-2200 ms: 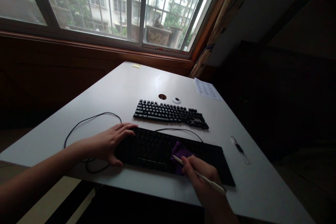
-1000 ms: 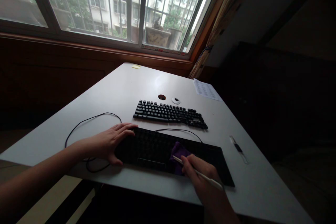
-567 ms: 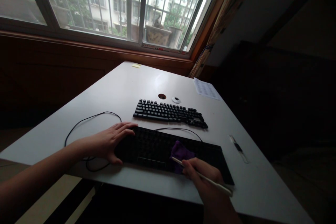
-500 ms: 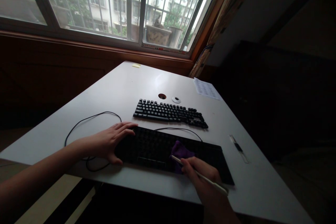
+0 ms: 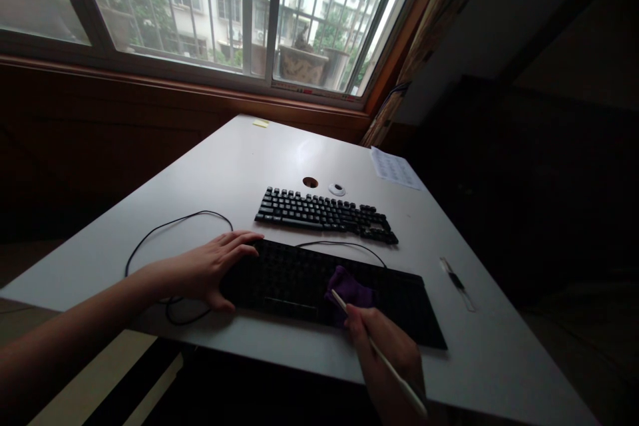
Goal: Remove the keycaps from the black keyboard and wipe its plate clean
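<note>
A dark keyboard base (image 5: 289, 279) lies near the front edge of the table. My left hand (image 5: 212, 271) grips its left end, fingertips over the far edge and thumb at the near edge. In my right hand (image 5: 384, 339) is a slim pale stick (image 5: 387, 363), held like a pen, its tip angled up over a crumpled purple cloth (image 5: 351, 289). That cloth lies on the middle of the keyboard base, beside the right fingertips. Whether the stick's tip touches the cloth is hard to tell. Fine detail on the base is lost in shadow.
Behind the base, black keycaps (image 5: 319, 213) sit in keyboard order, with a gap at the right. A cable (image 5: 174, 219) loops at left. A clear-and-black slim tool (image 5: 456, 284) lies right; a round cover (image 5: 337, 190), desk hole (image 5: 310, 182) and paper sheet (image 5: 397, 168) are farther back.
My right hand has shifted slightly, and the stick has turned steeper, its tip moving a little up and right over the cloth. My left hand stays on the keyboard base.
</note>
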Available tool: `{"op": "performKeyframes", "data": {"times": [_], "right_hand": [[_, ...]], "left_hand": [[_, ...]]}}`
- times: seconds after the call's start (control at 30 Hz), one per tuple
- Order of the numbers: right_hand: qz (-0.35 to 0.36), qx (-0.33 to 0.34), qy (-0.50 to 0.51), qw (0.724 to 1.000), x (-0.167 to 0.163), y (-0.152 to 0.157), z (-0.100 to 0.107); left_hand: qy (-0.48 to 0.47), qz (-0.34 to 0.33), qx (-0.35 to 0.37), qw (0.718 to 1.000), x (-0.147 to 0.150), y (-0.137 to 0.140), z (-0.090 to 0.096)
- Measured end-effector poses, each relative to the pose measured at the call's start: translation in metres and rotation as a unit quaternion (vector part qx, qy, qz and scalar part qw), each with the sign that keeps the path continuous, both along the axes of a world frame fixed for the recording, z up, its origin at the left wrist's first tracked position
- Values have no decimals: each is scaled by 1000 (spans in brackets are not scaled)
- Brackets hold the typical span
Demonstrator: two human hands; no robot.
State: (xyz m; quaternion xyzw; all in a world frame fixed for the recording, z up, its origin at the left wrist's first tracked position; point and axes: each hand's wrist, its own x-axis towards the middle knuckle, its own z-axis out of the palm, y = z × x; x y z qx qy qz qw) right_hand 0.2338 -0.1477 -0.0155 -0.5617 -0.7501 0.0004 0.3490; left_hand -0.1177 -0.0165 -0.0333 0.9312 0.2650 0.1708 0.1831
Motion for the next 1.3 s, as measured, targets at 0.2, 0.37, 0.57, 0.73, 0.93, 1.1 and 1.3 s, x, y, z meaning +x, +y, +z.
{"op": "performKeyframes", "data": {"times": [0.2,0.37,0.57,0.73,0.93,1.1,1.3], "right_hand": [[0,-14,19,1000,11,10,1],[-25,-21,20,999,16,18,4],[-48,-71,52,995,16,25,5],[-41,-102,103,989,12,31,4],[-20,-154,136,978,13,37,6],[-11,-163,101,981,6,37,15],[29,-127,15,991,-2,31,21]], "left_hand": [[12,3,9,1000,0,0,2],[12,0,7,1000,0,1,0],[-7,-5,2,1000,-1,2,-3],[-8,-9,7,1000,-1,2,-3],[-4,-6,2,1000,-2,2,-3],[-5,-1,11,1000,-2,2,-4],[2,2,11,1000,-1,3,-4]]}}
